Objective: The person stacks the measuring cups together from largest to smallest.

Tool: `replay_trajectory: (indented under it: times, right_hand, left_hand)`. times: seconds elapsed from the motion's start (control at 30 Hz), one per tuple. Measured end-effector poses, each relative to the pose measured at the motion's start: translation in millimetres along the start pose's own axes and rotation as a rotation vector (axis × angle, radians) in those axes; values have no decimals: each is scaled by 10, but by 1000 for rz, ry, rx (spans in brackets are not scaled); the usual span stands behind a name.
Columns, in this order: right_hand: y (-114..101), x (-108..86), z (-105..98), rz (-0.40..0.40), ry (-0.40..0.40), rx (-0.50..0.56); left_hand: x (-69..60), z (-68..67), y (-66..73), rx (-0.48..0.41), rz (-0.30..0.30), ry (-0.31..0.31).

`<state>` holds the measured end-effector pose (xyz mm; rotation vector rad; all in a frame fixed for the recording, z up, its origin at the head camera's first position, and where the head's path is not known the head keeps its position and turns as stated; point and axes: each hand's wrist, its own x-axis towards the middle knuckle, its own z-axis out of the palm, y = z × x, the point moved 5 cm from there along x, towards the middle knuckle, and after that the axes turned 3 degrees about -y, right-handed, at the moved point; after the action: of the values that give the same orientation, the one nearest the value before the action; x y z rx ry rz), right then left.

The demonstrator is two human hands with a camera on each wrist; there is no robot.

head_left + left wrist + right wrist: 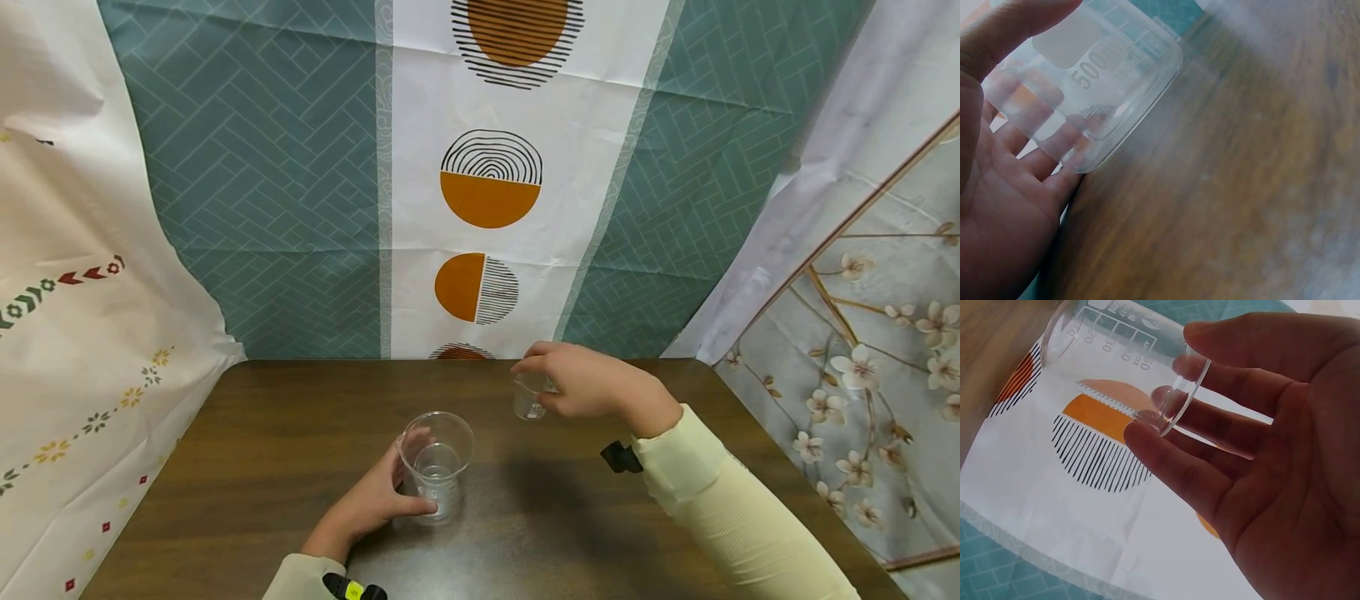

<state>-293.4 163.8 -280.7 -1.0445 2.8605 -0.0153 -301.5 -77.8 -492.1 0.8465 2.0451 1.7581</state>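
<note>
A large clear beaker (442,479) stands upright on the brown table, and the left hand (378,492) curls round its left side, thumb in front. In the left wrist view the beaker (1110,69) shows a 500 marking, with the fingers of the left hand (1016,169) behind its wall. Farther back and to the right, the right hand (585,383) holds a small clear beaker (529,402) by its rim from above. In the right wrist view the thumb and fingertips of the right hand (1260,425) are at the rim of the small beaker (1125,353), which looks empty.
The wooden table (285,417) reaches back to a hanging teal and white cloth (300,208) with orange circles. A cream patterned cloth (90,333) hangs at the left, and a floral cloth (862,400) at the right.
</note>
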Motion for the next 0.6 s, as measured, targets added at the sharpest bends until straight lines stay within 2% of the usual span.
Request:
replay_trajectory:
  times: [0.37, 0.6]
  right_hand:
    - [-136, 3, -75, -45, 14, 10]
    - [-216, 24, -101, -73, 18, -12]
  left_hand:
    - [-10, -1, 9, -3, -2, -3]
    - [-16, -4, 28, 1, 17, -1]
